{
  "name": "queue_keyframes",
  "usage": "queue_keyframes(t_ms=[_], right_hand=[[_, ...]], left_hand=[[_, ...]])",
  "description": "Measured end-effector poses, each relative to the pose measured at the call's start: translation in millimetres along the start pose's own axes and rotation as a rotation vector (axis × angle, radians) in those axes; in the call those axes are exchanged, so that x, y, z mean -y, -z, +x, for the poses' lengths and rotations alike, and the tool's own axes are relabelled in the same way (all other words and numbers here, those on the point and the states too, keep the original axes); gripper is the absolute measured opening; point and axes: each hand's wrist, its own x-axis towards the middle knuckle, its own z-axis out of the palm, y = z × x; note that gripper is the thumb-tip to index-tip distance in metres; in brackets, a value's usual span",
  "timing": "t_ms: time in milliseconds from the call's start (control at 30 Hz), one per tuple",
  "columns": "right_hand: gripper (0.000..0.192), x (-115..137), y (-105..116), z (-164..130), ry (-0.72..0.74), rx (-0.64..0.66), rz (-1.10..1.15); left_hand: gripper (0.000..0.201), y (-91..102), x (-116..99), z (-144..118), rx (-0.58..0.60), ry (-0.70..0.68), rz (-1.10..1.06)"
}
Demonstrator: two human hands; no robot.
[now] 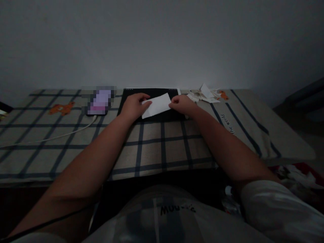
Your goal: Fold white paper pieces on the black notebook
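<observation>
A small white piece of paper [159, 105] is stretched between my two hands, slightly tilted, over a black flat board or calendar back [157, 92] with punched holes along its far edge. My left hand [134, 105] pinches the paper's left end, thumb on top. At the right end, the closed fingers of my right hand [181, 103] grip the paper near its edge. Right of the black board lies a loose pile of torn white paper pieces [205, 93], close beyond my right hand.
On the left a phone [100, 101] with a blurred screen lies on the checked tablecloth [152, 145], a white cable [68, 134] running from it to the left. A wall [157, 44] rises behind the table. Below right stands a red container [303, 168] with crumpled white stuff.
</observation>
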Motion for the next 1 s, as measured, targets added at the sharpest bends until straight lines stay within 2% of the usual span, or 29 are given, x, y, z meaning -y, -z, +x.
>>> queue_keyframes(t_ms=[67, 133, 200, 333, 500, 600, 633, 700, 767, 833, 933, 1000], right_hand=[[0.031, -0.6, 0.0, -0.4, 0.023, 0.006, -0.176], [0.031, -1.0, -2.0, -0.2, 0.014, -0.005, -0.254], [0.031, -1.3, -4.7, 0.4, 0.001, -0.034, -0.280], [0.032, -0.6, -7.2, 0.9, -0.002, -0.047, -0.276], [0.028, 0.3, -6.2, -1.1, 0.001, 0.024, -0.322], [0.007, -4.5, -9.2, -3.3, 0.004, -0.009, -0.389], [0.018, -7.0, -10.8, -3.8, 0.034, -0.055, -0.402], [0.055, -12.7, -14.8, -3.7, 0.145, -0.162, -0.414], [0.082, -18.0, -19.2, -1.9, 0.261, -0.204, -0.420], [0.086, -22.0, -23.7, 1.3, 0.363, -0.149, -0.430], [0.068, -25.0, -29.7, 6.2, 0.463, 0.050, -0.423], [0.060, -25.0, -31.8, 8.5, 0.465, 0.147, -0.413]], left_hand=[[0.038, 1.0, -4.7, -2.4, 0.004, -0.075, 0.161], [0.036, 1.9, -15.2, -7.7, 0.018, -0.143, 0.295], [0.036, 1.7, -28.8, -15.0, 0.084, -0.197, 0.369], [0.040, -5.0, -49.6, -29.6, 0.224, -0.217, 0.480], [0.064, -21.8, -46.8, -35.9, 0.347, -0.233, 0.532], [0.074, -28.8, -41.6, -36.7, 0.410, -0.234, 0.527], [0.076, -30.2, -40.9, -37.3, 0.422, -0.223, 0.517], [0.079, -31.8, -41.2, -38.9, 0.433, -0.201, 0.500], [0.082, -32.0, -42.6, -40.4, 0.442, -0.189, 0.501], [0.083, -31.1, -43.5, -40.5, 0.452, -0.185, 0.512], [0.075, -28.1, -41.2, -35.6, 0.433, -0.225, 0.518], [0.065, -25.7, -37.1, -29.2, 0.378, -0.256, 0.503]])
